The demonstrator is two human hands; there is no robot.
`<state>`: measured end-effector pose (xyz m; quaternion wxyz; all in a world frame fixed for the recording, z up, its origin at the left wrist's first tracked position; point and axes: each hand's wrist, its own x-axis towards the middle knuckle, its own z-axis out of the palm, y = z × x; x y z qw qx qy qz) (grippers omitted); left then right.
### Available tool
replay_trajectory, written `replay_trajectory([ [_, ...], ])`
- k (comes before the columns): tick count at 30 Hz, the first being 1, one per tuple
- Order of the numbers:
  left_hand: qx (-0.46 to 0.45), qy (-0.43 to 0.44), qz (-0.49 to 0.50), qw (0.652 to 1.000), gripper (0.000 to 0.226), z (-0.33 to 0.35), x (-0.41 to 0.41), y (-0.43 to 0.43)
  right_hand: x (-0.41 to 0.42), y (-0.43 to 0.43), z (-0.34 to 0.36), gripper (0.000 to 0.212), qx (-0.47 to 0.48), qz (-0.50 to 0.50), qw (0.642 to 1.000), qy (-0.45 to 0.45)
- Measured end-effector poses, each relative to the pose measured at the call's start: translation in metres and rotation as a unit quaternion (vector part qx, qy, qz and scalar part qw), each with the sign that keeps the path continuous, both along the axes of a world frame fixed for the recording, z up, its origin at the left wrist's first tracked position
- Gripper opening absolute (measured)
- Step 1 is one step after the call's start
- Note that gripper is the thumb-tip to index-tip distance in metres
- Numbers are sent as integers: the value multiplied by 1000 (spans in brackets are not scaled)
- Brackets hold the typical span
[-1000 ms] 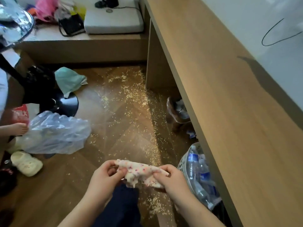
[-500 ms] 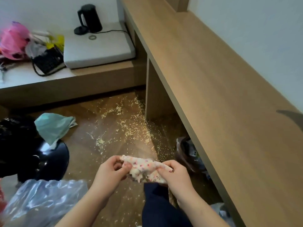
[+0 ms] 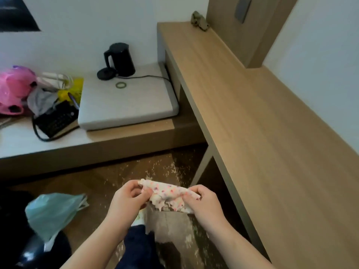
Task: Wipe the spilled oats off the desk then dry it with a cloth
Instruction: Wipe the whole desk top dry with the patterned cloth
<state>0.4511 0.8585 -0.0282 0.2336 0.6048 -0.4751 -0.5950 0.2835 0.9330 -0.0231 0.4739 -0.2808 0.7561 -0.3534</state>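
Note:
A small white cloth (image 3: 167, 195) with coloured dots is bunched between both hands, held above the floor to the left of the desk. My left hand (image 3: 127, 201) grips its left end and my right hand (image 3: 204, 205) grips its right end. The long wooden desk (image 3: 262, 133) runs along the right wall, and its top looks bare of oats. Pale oats (image 3: 155, 169) lie scattered on the wooden floor below the desk's edge.
A low platform (image 3: 126, 133) at the left carries a grey cushion (image 3: 124, 105), a black kettle (image 3: 120, 60), a black bag (image 3: 55, 119) and pink bags (image 3: 15, 88). A green plastic bag (image 3: 52, 212) lies on a black chair base at lower left. A small figure (image 3: 200, 21) sits at the desk's far end.
The view has tilted upward, so the far end of the desk and the wall now show. Both hands keep hold of the cloth, still in front of me.

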Motion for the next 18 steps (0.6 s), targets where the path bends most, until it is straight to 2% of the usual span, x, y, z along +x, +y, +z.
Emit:
replay_trajectory([
  [6,-49,-39,-66,996,12,18,-17,-174,0,-160,8,8,-13,-64,998,-6],
  [12,-52,-37,-115,991,14,23,-53,-295,-26,-268,16,7,-29,-120,992,-24],
  [16,-47,-56,-116,991,21,12,-86,-366,-57,-335,11,7,-30,-132,990,-32],
  [18,-28,-38,-93,994,20,7,-105,-402,-76,-372,9,8,-35,-131,990,-38],
])
